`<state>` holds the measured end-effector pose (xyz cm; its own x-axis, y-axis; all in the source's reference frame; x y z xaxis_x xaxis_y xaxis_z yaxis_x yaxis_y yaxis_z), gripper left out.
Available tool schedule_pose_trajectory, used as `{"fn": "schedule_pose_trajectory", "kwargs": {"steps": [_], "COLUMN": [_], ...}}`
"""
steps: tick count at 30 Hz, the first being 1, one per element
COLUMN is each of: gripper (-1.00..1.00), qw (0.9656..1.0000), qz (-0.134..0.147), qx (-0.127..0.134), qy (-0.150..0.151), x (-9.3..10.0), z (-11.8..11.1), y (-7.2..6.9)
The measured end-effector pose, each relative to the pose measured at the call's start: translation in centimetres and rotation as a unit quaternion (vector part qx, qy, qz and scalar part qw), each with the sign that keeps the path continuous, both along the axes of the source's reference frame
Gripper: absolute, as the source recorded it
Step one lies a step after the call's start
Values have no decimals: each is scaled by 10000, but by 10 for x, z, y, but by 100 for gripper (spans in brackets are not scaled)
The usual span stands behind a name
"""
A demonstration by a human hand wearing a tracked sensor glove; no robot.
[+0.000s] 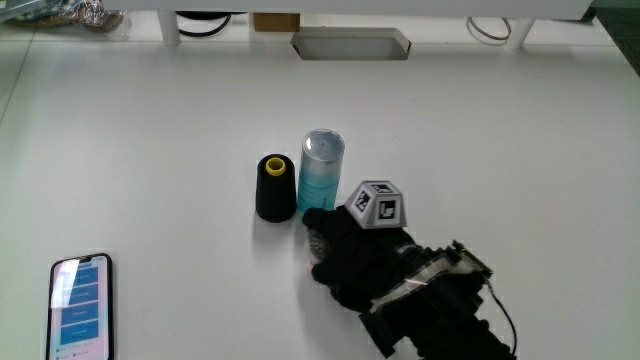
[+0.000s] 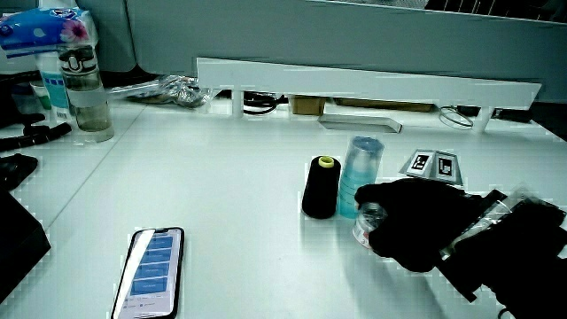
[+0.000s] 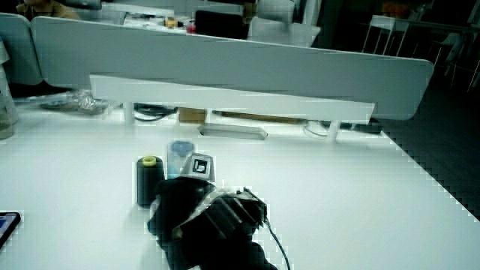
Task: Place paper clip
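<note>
The gloved hand (image 1: 320, 240) rests on the table just nearer to me than a pale blue bottle (image 1: 321, 165), with the patterned cube (image 1: 377, 204) on its back. Its fingers curl down onto a small pale shiny thing (image 2: 366, 219), apparently the paper clip, which they mostly hide. A black thread spool with a yellow core (image 1: 275, 187) stands upright beside the bottle, touching or nearly touching it. In both side views the hand (image 2: 370, 221) (image 3: 161, 214) lies low against the bottle (image 2: 359, 173) (image 3: 180, 154) and spool (image 2: 321, 188) (image 3: 148, 180).
A phone (image 1: 82, 305) with a lit screen lies at the table's near edge. A flat grey tray (image 1: 350, 44) sits under the low white partition (image 2: 368, 80). A clear bottle (image 2: 87, 93) and crumpled wrap (image 2: 177, 89) stand near the partition's end.
</note>
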<state>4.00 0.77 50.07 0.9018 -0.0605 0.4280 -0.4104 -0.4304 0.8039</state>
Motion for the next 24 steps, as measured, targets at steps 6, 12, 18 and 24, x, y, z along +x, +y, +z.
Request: {"fn": "schedule_pose_trajectory", "kwargs": {"steps": [6, 12, 18, 24], "gripper": [0, 0, 0, 0], "qw": [9999, 9995, 9974, 9976], "qz": [-89, -101, -326, -299], "qx": [-95, -258, -233, -232], "qy": [91, 134, 596, 587], "x": [-10, -11, -17, -18], "z": [7, 20, 33, 30], "y": [5, 12, 21, 21]}}
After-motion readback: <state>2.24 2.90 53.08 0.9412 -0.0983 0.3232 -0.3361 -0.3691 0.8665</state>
